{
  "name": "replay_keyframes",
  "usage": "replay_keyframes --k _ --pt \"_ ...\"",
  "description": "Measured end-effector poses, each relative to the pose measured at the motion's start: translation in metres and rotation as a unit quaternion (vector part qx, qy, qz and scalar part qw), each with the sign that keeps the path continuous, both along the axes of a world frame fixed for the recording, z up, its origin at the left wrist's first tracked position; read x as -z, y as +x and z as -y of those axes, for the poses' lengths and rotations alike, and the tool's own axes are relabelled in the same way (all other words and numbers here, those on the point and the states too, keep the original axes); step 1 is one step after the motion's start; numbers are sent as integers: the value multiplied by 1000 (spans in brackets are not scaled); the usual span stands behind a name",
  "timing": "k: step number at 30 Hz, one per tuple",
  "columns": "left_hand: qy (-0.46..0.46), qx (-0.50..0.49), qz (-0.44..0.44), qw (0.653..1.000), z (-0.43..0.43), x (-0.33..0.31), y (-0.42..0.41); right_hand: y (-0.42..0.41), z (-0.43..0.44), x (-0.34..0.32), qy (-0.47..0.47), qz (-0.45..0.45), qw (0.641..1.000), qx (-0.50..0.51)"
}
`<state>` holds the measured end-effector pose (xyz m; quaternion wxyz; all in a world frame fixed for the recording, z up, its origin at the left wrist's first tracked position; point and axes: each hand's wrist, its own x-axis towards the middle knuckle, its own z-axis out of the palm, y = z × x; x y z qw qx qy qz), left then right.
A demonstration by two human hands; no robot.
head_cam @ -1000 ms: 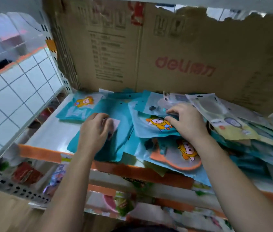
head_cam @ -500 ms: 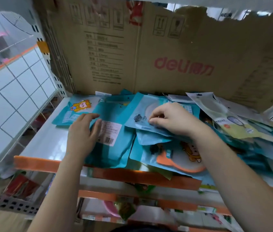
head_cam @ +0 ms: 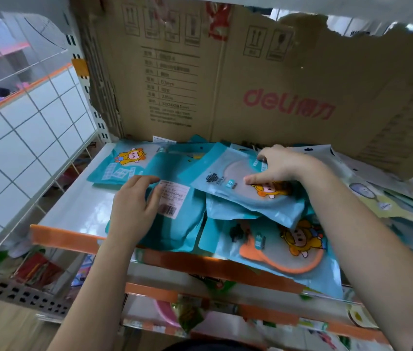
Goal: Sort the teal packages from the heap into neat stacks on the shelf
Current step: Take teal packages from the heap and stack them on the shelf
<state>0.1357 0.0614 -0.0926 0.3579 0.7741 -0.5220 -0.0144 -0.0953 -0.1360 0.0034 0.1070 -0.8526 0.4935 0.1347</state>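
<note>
A wire grid panel (head_cam: 23, 138) bounds the white shelf (head_cam: 73, 206) on the left. At the back left lies a cartoon-printed teal package (head_cam: 121, 163). Just beside it, the left hand (head_cam: 134, 206) rests flat, fingers straight, on a face-down teal package (head_cam: 177, 226) bearing a white barcode label. Next, the right hand (head_cam: 278, 165) pinches the far edge of a tilted teal package (head_cam: 235, 188), thumb on top, fingers curled. This package lies on the heap (head_cam: 283, 252), which spreads rightward. A cardboard box (head_cam: 251, 84) stands behind.
</note>
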Motion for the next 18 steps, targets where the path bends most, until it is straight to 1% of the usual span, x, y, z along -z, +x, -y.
replay_keyframes --k 2,5,7,12,15,18 --pt "-5 3 1 1000 0 -1 -4 -2 -3 0 4 -11 1000 4" --pt "-10 2 1 1000 0 -3 -9 -3 -7 7 -9 13 999 28" --pt "-14 2 0 1000 0 -4 -11 -5 -6 12 -34 64 996 56" --pt "-19 2 0 1000 1 -10 -18 -15 -1 15 -37 193 975 103" --pt "-18 2 0 1000 3 -12 -23 -24 5 18 -62 269 951 136" --pt "-20 12 -4 1000 7 -12 -29 -36 11 18 -49 352 919 168"
